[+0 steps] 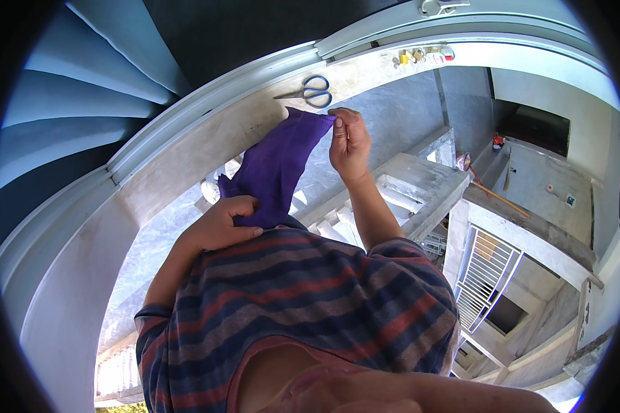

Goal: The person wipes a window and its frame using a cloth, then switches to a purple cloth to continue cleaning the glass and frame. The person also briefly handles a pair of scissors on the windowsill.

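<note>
A piece of purple cloth [276,160] stretches between my two hands, above the striped shirt. My left hand [227,222] grips its lower end close to the shirt, thumb and fingers on the fabric. At the upper right corner, my right hand [350,139] pinches the cloth between thumb and fingers. Just beyond the cloth's upper edge, scissors with blue handles [310,94] lie on the pale window ledge [237,123], their blades pointing left.
Small items, among them a yellow object [405,59] and a white bottle with a red part [439,56], sit farther right on the ledge. A window frame [212,103] runs behind it; pale blue curtain folds [82,93] hang at upper left. A white metal grille [485,273] stands lower right.
</note>
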Available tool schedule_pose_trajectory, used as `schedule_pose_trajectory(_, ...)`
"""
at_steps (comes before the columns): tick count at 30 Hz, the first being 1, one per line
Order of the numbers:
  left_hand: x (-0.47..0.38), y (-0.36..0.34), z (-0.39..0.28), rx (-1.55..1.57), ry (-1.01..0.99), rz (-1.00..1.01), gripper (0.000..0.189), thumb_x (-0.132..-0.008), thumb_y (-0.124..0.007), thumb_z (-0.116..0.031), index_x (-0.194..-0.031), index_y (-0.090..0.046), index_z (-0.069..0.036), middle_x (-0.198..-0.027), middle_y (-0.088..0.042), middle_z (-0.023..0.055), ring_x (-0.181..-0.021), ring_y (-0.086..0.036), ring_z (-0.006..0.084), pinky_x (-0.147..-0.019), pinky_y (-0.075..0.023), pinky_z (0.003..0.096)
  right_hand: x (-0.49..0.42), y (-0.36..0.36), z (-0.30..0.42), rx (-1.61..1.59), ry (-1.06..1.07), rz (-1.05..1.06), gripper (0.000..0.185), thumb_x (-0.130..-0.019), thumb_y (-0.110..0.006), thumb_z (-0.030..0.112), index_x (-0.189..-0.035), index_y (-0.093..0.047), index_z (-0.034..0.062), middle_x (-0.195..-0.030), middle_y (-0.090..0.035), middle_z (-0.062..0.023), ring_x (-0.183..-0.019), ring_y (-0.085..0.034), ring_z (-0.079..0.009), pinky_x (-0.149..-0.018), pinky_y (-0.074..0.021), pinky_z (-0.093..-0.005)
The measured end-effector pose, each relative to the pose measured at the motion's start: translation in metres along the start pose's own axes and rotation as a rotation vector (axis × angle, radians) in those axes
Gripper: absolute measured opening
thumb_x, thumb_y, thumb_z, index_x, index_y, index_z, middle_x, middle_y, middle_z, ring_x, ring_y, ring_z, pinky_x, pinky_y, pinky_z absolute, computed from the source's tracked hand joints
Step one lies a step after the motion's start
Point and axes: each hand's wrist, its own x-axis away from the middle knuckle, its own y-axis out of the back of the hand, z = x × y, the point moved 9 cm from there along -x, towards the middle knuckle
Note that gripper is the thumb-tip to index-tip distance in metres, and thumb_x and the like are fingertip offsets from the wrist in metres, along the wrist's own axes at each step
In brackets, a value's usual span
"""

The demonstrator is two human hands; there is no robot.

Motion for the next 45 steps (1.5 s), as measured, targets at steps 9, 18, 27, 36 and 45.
schedule_pose_trajectory(9, -0.026, 0.058, -0.027, -0.184, -0.062, -0.549, 0.04, -0.084, -0.068, -0.006, -0.122, -0.057, -0.007, -0.118, -0.059, 0.0101, -0.1, -0.062, 0.0216, -0.087, -0.0475, 0.0313, 0.036, -0.063, 0.038, -0.609, -0.276, 0.371, 0.015, -0.101, -0.048, 0.011, -0.101, -0.06, 0.0017, -0.092, -0.059, -0.0049, -0.083, -0.055, -0.0099, -0.077, -0.0438, -0.0229)
schedule_pose_trajectory(18, -0.027, 0.034, -0.053, 0.039, -0.293, -0.466, 0.018, -0.082, -0.071, -0.002, -0.097, -0.062, -0.002, -0.097, -0.065, 0.0091, -0.085, -0.063, 0.016, -0.075, -0.0509, 0.0267, 0.029, -0.034, 0.063, -0.28, -0.013, 0.221, 0.01, -0.094, -0.058, 0.008, -0.103, -0.059, 0.0033, -0.096, -0.058, -0.0113, -0.086, -0.055, -0.022, -0.077, -0.0464, -0.0306)
schedule_pose_trajectory(27, -0.012, 0.037, -0.078, -0.094, -0.395, -0.593, 0.006, -0.091, -0.061, -0.004, -0.091, -0.056, -0.003, -0.099, -0.065, 0.0072, -0.078, -0.057, 0.0088, -0.07, -0.0484, 0.0234, 0.07, -0.071, 0.08, -0.593, -0.194, 0.535, 0.031, -0.079, -0.068, 0.006, -0.108, -0.056, 0.0025, -0.097, -0.057, -0.0112, -0.089, -0.056, -0.0261, -0.077, -0.0458, -0.0343)
schedule_pose_trajectory(36, -0.002, 0.035, -0.087, -0.114, -0.197, -0.38, 0.011, -0.093, -0.059, -0.008, -0.092, -0.049, -0.005, -0.089, -0.06, 0.0064, -0.07, -0.055, 0.0095, -0.064, -0.046, 0.0241, 0.103, -0.082, 0.044, -0.222, -0.294, 1.134, 0.022, -0.087, -0.067, 0.021, -0.099, -0.061, 0.0037, -0.087, -0.06, -0.0123, -0.078, -0.06, -0.0305, -0.07, -0.0466, -0.0376)
schedule_pose_trajectory(45, -0.013, 0.046, -0.03, -0.695, 0.326, -0.18, 0.042, -0.076, -0.076, -0.028, -0.112, -0.062, -0.009, -0.1, -0.065, 0.0092, -0.1, -0.06, 0.0278, -0.088, -0.0444, 0.0422, 0.018, 0.035, 0.09, 0.074, 0.18, 0.154, 0.022, -0.069, -0.072, 0.007, -0.091, -0.067, 0.0081, -0.083, -0.061, -0.0078, -0.071, -0.06, -0.026, -0.061, -0.0491, -0.0347)
